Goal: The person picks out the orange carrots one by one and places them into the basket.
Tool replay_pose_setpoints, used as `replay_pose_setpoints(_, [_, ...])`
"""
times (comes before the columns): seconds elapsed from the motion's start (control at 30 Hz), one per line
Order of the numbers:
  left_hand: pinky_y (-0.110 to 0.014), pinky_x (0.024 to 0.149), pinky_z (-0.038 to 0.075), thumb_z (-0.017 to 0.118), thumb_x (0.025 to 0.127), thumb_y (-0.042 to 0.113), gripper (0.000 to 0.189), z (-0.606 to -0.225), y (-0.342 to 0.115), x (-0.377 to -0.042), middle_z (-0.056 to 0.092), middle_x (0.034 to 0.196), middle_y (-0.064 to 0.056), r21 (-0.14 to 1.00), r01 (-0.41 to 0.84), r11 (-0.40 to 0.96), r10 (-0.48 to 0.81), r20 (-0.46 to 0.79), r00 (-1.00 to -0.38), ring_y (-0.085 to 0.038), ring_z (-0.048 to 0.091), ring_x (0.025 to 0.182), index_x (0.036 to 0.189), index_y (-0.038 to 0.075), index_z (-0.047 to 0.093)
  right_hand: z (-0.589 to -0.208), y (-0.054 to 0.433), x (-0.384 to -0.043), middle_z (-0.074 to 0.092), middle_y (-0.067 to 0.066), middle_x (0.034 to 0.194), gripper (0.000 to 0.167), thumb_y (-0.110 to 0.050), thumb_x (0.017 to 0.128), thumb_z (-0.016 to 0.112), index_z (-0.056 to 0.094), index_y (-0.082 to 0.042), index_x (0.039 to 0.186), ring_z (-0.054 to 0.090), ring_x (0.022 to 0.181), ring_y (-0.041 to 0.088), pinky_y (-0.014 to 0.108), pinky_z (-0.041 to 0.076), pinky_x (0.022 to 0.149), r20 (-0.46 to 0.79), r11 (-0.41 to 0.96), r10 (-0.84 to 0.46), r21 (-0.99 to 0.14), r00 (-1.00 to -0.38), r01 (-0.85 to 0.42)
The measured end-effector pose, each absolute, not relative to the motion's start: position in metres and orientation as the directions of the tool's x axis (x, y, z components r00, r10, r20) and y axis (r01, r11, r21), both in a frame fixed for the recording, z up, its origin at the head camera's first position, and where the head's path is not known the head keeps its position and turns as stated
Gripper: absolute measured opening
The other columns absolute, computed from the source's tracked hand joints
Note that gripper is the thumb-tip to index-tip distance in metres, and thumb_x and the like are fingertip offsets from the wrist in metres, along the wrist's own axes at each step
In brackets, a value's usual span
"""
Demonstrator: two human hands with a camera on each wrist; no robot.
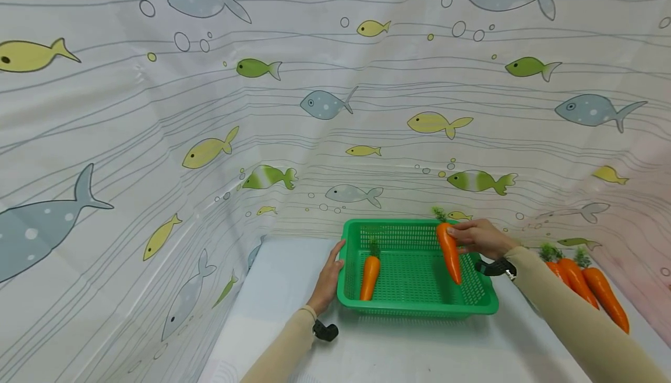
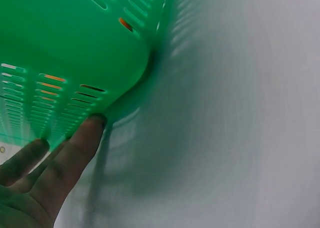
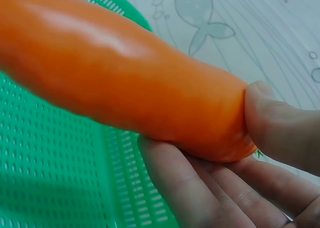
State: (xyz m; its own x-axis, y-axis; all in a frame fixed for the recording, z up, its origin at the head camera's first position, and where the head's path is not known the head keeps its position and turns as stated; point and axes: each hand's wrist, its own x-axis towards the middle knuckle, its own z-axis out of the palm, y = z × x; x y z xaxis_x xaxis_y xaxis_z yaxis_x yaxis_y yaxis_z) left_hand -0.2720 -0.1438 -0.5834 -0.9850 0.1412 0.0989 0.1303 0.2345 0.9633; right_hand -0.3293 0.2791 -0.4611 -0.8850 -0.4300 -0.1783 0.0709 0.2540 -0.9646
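A green plastic basket [image 1: 409, 308] with slotted walls stands on the white surface in the head view. My right hand [image 1: 482, 237] pinches an orange carrot [image 1: 449, 252] near its leafy top, thumb on one side and fingers on the other. That carrot hangs tip down over the right part of the basket. In the right wrist view its thick orange body [image 3: 125, 73] crosses the picture above the basket's mesh. Another carrot [image 1: 370, 278] lies inside at the left, leaves toward the back. My left hand [image 1: 327, 278] touches the basket's left side, its extended fingers [image 2: 70, 163] against the outer wall.
Several more carrots [image 1: 605, 295] with green tops lie to the right of the basket, partly behind my right forearm. A white sheet printed with fish [image 1: 353, 194] rises behind the basket and along both sides.
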Motion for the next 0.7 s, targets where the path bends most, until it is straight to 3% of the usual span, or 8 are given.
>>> replay_pose_setpoints(0.7, [-0.071, 0.127, 0.016, 0.032, 0.113, 0.029, 0.056, -0.586, -0.143, -0.273, 0.02, 0.178, -0.001, 0.966, 0.119, 0.23, 0.136, 0.089, -0.987, -0.036, 0.019, 0.164, 0.167, 0.045, 0.027, -0.504, 0.22, -0.34, 0.075, 0.007, 0.117, 0.061, -0.021, 0.11, 0.059, 0.041, 0.02, 0.151, 0.077, 0.105, 0.02, 0.046, 0.063, 0.094, -0.204, 0.172, -0.485, -0.976, -0.85, 0.136])
